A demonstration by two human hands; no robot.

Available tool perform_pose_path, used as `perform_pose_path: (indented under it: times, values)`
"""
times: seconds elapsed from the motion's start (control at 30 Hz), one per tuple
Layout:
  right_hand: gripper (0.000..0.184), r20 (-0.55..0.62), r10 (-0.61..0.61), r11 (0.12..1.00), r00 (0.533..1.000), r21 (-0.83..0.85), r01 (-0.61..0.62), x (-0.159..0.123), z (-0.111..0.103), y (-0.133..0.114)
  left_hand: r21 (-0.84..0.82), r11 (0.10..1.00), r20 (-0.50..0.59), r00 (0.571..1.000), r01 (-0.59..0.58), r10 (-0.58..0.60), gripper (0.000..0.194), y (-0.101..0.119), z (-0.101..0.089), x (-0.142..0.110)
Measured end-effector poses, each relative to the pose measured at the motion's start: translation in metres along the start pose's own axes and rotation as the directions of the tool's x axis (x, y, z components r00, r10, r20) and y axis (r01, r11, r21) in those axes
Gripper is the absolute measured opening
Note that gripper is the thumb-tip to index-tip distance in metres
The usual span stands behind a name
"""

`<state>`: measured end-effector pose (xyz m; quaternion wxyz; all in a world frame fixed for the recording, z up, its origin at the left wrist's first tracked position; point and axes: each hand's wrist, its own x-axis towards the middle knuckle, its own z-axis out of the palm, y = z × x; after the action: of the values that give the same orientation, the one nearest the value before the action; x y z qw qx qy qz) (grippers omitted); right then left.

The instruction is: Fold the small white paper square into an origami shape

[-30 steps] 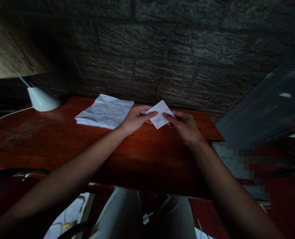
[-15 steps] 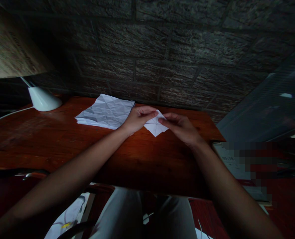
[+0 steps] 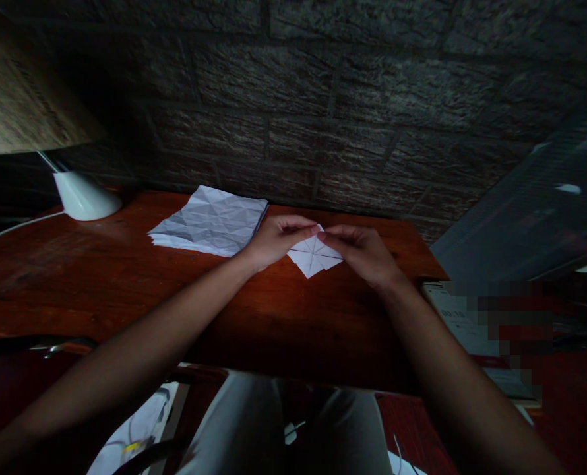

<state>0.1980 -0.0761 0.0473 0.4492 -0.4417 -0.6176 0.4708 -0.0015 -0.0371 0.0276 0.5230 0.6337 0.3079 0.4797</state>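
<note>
A small white folded paper [image 3: 312,256] with crossing crease lines is between my two hands, its lower corner pointing toward me. My left hand [image 3: 279,239] pinches it near the top corner, thumb in front and fingers behind. Close beside, my right hand [image 3: 359,249] grips the same corner from the right, its thumb tip almost meeting the left one. The fingers cover part of the paper's upper edges. Left of my hands lies a stack of creased white paper sheets [image 3: 212,221] on the wooden table [image 3: 274,323].
At the left stands a lamp with a white base [image 3: 86,198] and a woven shade [image 3: 21,99]. A dark stone-pattern wall [image 3: 363,99] rises behind the table. Off the right end are a grey panel [image 3: 511,198] and a box-like thing with digits [image 3: 454,313].
The folded paper has tilted and moved slightly down between my hands. Both thumbs have shifted from its middle to the top corner and come closer together.
</note>
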Motion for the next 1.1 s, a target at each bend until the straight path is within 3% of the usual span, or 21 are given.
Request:
perform_pose_path:
  times: [0.27,0.53,1.1]
  values:
    - [0.037,0.052,-0.004,0.999,0.999,-0.033,0.006,0.0018,-0.0019,0.0044,0.003,1.0,0.018,1.0,0.019,-0.02,0.028,-0.003,-0.0013,0.0004]
    - [0.032,0.024,-0.002,0.999,1.0,-0.037,0.003,0.0019,-0.0009,0.0044,0.008,1.0,-0.007,1.0,0.028,-0.028,0.027,-0.0036,-0.0016,0.0007]
    - [0.041,0.104,0.061,0.993,0.993,-0.108,-0.049,0.0002,-0.0005,0.0022,0.028,0.999,0.025,1.0,0.017,-0.017,0.028,-0.0033,-0.0007,-0.0003]
